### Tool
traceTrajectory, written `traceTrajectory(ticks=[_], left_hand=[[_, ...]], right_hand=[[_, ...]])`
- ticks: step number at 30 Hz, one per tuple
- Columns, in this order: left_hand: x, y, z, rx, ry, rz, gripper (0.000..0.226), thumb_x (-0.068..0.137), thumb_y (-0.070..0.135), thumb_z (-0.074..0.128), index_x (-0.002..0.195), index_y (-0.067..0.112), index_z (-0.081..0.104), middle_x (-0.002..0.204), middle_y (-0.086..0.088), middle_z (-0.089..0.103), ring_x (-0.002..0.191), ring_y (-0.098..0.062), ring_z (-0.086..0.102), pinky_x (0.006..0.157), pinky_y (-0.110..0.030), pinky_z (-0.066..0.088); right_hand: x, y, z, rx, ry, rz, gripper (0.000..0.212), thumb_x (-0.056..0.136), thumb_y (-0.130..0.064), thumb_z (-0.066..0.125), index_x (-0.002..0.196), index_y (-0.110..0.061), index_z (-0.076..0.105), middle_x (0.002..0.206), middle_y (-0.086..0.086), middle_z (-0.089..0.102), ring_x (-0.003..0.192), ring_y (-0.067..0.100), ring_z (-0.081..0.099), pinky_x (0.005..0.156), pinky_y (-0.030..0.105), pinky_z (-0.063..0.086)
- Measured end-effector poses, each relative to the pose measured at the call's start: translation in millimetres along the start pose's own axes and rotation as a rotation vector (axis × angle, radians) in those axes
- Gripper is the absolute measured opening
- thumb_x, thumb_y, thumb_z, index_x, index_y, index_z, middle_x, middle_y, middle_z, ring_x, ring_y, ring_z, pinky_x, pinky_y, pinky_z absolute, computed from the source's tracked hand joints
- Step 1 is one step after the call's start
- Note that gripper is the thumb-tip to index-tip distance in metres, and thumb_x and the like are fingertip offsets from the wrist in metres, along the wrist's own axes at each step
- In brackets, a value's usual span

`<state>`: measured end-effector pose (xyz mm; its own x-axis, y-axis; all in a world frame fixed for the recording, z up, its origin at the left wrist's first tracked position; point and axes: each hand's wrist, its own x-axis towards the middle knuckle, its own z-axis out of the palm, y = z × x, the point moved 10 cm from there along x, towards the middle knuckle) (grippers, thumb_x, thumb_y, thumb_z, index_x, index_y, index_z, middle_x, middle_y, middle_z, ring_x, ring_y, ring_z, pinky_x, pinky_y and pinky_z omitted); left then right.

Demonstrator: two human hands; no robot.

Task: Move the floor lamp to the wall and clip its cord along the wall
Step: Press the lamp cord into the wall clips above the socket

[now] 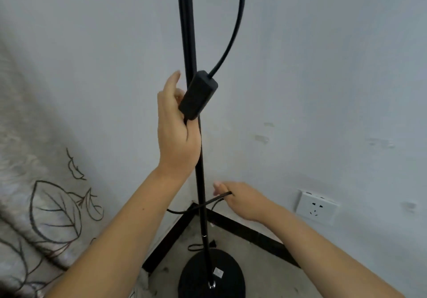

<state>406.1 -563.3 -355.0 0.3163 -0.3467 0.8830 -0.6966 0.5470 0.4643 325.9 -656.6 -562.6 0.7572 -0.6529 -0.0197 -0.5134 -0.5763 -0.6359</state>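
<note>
1. Bare left hand (176,126) is wrapped around the black lamp pole (200,177), fingers curled behind it, with the black switch box (198,95) lying against the palm and thumb side.
2. Right hand (240,199) sits lower, just right of the pole, pinching a thin black cord (213,202) between closed fingers; the cord crosses the pole and runs left toward the corner.
3. A thicker cable (233,29) rises from the box top and curves up out of view.
4. The lamp stands upright in the corner, its round black base (198,274) on the grey floor, close to both walls.
5. A white socket (316,206) is on the right wall (323,66); patterned fabric (41,205) lies at left.
</note>
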Motion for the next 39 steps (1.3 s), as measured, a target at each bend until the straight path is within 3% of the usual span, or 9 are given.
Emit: traceTrajectory(ticks=[3, 7, 12, 15, 21, 25, 27, 30, 39], left_hand=[[-31.5, 10.7, -12.5, 0.096, -0.021, 0.057, 0.026, 0.089, 0.016, 0.04, 0.103, 0.037, 0.034, 0.073, 0.008, 0.048, 0.06, -0.003, 0.049, 0.054, -0.015, 0.039], [-85.6, 18.1, 39.9, -0.093, -0.445, -0.092, 0.014, 0.094, 0.039, 0.039, 0.083, 0.034, 0.046, 0.053, 0.011, 0.045, 0.043, -0.003, 0.044, 0.044, -0.008, 0.031], [-139.8, -35.7, 125.1, 0.1, -0.89, -0.527, 0.03, 0.094, 0.038, 0.04, 0.088, 0.015, 0.058, 0.061, 0.003, 0.047, 0.056, -0.012, 0.05, 0.066, -0.04, 0.054], [-173.7, -74.3, 151.7, 0.019, -1.011, -0.891, 0.038, 0.094, 0.043, 0.04, 0.077, 0.017, 0.062, 0.049, 0.003, 0.047, 0.039, -0.01, 0.046, 0.042, -0.022, 0.048], [-165.7, -112.9, 176.1, -0.518, -0.434, -1.379, 0.034, 0.088, 0.035, 0.059, 0.068, 0.008, 0.059, 0.047, -0.001, 0.052, 0.031, -0.011, 0.045, 0.04, -0.023, 0.052], [-167.5, -119.0, 189.6, -0.715, -0.264, -1.434, 0.034, 0.087, 0.029, 0.063, 0.066, 0.003, 0.055, 0.053, -0.008, 0.055, 0.032, -0.015, 0.055, 0.042, -0.03, 0.056], [-160.7, -130.5, 188.7, -0.783, -0.153, -1.421, 0.032, 0.087, 0.025, 0.064, 0.065, 0.002, 0.056, 0.056, -0.01, 0.057, 0.038, -0.018, 0.059, 0.045, -0.031, 0.058], [-151.6, -145.8, 191.2, -0.876, -0.062, -1.401, 0.025, 0.087, 0.018, 0.063, 0.072, -0.001, 0.06, 0.07, -0.016, 0.062, 0.054, -0.022, 0.068, 0.054, -0.031, 0.06], [-133.8, -166.1, 203.1, -0.779, -0.077, -1.113, 0.013, 0.089, 0.002, 0.056, 0.083, 0.004, 0.067, 0.079, -0.008, 0.071, 0.068, -0.012, 0.072, 0.066, -0.018, 0.057]], right_hand=[[-7.4, 34.6, -24.6, 0.086, 0.103, 0.149, 0.047, 0.101, -0.025, 0.027, 0.098, 0.001, 0.066, 0.113, 0.016, 0.067, 0.102, 0.027, 0.06, 0.084, 0.023, 0.039], [-23.3, 83.4, -44.3, 0.391, 0.186, 0.378, 0.028, 0.093, -0.007, 0.036, 0.074, 0.0, 0.055, 0.07, 0.019, 0.064, 0.055, 0.018, 0.059, 0.061, 0.026, 0.048], [-72.4, 132.1, -65.8, 0.514, 0.223, 0.506, 0.023, 0.093, -0.017, 0.042, 0.074, -0.009, 0.052, 0.038, 0.0, 0.036, 0.031, 0.014, 0.037, 0.04, 0.022, 0.039], [-108.4, 143.5, -83.5, 0.335, 0.047, 0.558, 0.011, 0.086, -0.01, 0.051, 0.077, -0.01, 0.058, 0.045, 0.002, 0.045, 0.033, 0.013, 0.04, 0.04, 0.022, 0.043], [-170.9, 125.9, -76.7, 0.396, -0.458, 0.538, 0.049, 0.074, -0.02, 0.068, 0.12, -0.026, 0.054, 0.104, 0.004, 0.072, 0.094, 0.018, 0.069, 0.077, 0.03, 0.056], [-138.9, 106.1, -78.2, 0.438, -0.301, 0.433, 0.043, 0.084, -0.041, 0.06, 0.125, -0.034, 0.049, 0.099, -0.009, 0.071, 0.103, 0.001, 0.061, 0.092, 0.029, 0.051], [-117.3, 104.6, -89.3, 0.233, -0.152, 0.444, 0.023, 0.094, -0.04, 0.046, 0.104, -0.025, 0.061, 0.086, -0.009, 0.069, 0.096, 0.007, 0.064, 0.088, 0.03, 0.049], [-96.3, 106.7, -120.1, 0.011, 0.1, 0.516, 0.035, 0.099, -0.029, 0.034, 0.074, -0.016, 0.054, 0.078, -0.003, 0.069, 0.095, 0.024, 0.067, 0.079, 0.027, 0.047], [-32.1, 81.5, -159.9, -0.207, 0.599, 0.406, 0.023, 0.092, -0.037, 0.05, 0.1, -0.024, 0.068, 0.094, -0.004, 0.068, 0.092, 0.02, 0.061, 0.073, 0.031, 0.047]])
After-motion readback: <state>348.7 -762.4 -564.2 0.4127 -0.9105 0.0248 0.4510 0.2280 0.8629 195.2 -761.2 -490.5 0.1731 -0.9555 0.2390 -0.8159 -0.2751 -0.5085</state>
